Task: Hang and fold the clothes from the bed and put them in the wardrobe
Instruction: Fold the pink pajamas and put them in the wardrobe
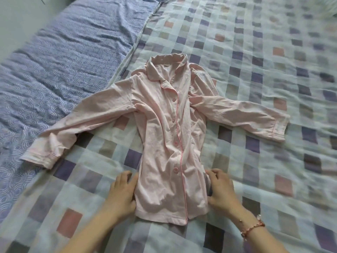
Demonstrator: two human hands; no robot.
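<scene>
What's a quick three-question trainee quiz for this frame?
1. True or false: the shirt lies front up with both sleeves spread out.
2. Which wrist wears the bracelet? A) left B) right
3. Fill in: the left hand and right hand touch the shirt's sides near its ___.

Key: 1 true; 2 B; 3 hem.
</scene>
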